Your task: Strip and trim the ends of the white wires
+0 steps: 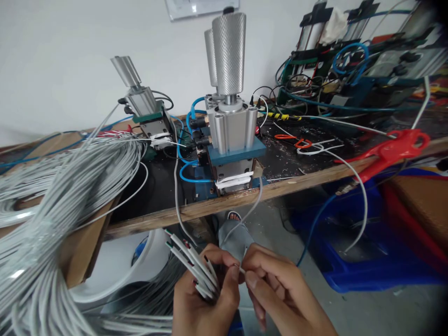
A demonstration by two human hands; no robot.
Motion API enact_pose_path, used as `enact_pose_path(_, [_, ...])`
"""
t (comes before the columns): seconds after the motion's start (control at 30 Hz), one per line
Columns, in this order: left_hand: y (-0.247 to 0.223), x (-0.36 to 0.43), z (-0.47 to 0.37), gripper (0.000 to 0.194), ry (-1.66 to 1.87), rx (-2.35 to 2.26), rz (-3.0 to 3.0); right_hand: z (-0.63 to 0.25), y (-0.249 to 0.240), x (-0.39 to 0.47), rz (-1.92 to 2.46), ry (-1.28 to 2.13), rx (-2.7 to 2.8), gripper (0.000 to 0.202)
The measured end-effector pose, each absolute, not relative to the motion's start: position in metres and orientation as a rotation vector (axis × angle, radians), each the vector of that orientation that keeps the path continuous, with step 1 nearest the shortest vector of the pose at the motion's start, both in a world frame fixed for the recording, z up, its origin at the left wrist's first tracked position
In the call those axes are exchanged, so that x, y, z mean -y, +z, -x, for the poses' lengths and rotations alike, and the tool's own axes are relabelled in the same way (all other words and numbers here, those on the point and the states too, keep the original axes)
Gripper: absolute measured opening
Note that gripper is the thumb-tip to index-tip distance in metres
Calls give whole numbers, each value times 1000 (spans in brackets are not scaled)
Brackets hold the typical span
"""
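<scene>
My left hand (206, 298) is wrapped round a bundle of white cables (194, 263), whose cut ends show small dark, green and red wire tips pointing up and left. Its thumb and forefinger also pinch toward a thin white cable end (242, 269). My right hand (276, 284) pinches that same cable end between thumb and forefinger, close against the left fingertips. Both hands are held low, in front of the bench edge. The tip between the fingers is too small to make out in detail.
A pneumatic press (233, 126) with a knurled top stands at the bench edge (196, 210). Coiled grey cables (87, 182) lie on the left. A red air gun (395, 151) hangs at the right, above a blue plastic stool (350, 266). More machines (315, 56) stand behind.
</scene>
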State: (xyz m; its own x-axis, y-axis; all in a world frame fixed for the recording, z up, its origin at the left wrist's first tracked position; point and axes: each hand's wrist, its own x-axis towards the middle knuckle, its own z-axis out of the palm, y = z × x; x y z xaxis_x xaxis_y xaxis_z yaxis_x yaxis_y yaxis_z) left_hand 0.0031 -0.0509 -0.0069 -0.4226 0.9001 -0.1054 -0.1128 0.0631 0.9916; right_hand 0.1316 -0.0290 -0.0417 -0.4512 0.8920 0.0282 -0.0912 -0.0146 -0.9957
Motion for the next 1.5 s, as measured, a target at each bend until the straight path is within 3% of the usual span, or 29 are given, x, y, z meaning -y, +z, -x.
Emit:
enact_pose_path(0.2, [-9,52,-6,9,1518,-1531,-859,-130,-36,27,903,1775,1380,45])
enact_pose_path(0.53, [-14,54,-6,10,1571,-1543,-887,-129,-31,32,924,1810,1277,46])
enact_pose_path(0.73, [-13,52,-4,14,1613,-1596,-1057,-133,-22,23,930,1645,1531,48])
enact_pose_path(0.93, [-17,50,0,14,1563,-1541,-1230,-144,-17,17,979,1372,1833,32])
enact_pose_path(1.13, [-25,48,5,15,1348,-1461,-1309,-162,-9,7,979,1416,2009,27])
enact_pose_path(1.33, [-11,42,-6,11,1351,-1486,-931,-146,-44,22,894,1950,1307,40])
enact_pose_path(1.5, [-20,47,-15,18,1478,-1547,-750,-113,-63,41,739,1972,706,44])
